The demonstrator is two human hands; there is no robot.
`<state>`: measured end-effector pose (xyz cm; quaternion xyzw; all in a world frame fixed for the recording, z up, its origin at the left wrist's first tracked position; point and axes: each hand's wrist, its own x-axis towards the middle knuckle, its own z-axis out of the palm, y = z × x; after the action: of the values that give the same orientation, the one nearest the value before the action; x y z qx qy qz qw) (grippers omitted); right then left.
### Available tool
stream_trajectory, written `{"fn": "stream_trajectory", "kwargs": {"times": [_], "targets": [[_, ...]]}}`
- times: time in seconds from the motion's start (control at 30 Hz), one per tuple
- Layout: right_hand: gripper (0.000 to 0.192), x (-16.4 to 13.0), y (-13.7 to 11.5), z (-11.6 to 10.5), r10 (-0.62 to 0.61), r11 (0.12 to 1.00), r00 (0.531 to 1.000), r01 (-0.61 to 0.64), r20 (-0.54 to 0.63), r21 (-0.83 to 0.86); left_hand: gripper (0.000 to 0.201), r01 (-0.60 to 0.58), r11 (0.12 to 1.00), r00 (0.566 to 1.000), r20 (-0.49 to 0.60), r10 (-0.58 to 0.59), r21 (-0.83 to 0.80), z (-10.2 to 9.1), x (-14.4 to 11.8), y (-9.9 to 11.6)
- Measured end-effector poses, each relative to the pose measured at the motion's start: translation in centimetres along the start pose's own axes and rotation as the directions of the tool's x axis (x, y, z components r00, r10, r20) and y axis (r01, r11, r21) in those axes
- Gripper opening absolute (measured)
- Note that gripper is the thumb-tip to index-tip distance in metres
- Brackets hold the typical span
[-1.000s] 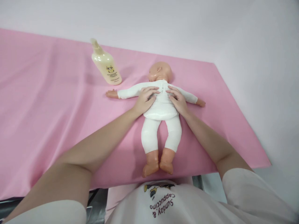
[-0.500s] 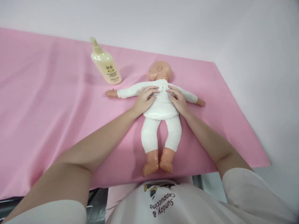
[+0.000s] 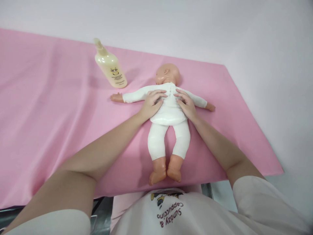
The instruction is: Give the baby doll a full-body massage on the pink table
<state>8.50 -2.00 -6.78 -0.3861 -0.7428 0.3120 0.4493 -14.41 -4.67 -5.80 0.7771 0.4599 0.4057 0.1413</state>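
Observation:
A baby doll (image 3: 168, 112) in white clothing lies face down, its head turned to the left, arms stretched out sideways and bare feet toward me. On the left side of its back rests my left hand (image 3: 154, 103), open, with the fingers spread toward the spine. My right hand (image 3: 185, 103) lies open on the right side of the back, mirroring the left. Both hands touch the white cloth, and neither grips anything. The doll's upper back shows between my fingertips.
A pink sheet (image 3: 73, 98) covers the table, with folds on the left. Beyond the doll's left-hand side stands a pale yellow pump bottle (image 3: 111, 70) with a cartoon label. A white wall (image 3: 156, 26) borders the table at the back and right.

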Motion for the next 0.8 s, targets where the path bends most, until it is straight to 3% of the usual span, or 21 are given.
{"fn": "stream_trajectory", "kwargs": {"times": [0.8], "targets": [[0.032,-0.06,-0.51,-0.05,0.035,0.999,0.999,-0.035,0.005,-0.010,0.026,-0.004,1.000,1.000,0.001,0.004,-0.021,-0.05,0.04,0.04]]}}
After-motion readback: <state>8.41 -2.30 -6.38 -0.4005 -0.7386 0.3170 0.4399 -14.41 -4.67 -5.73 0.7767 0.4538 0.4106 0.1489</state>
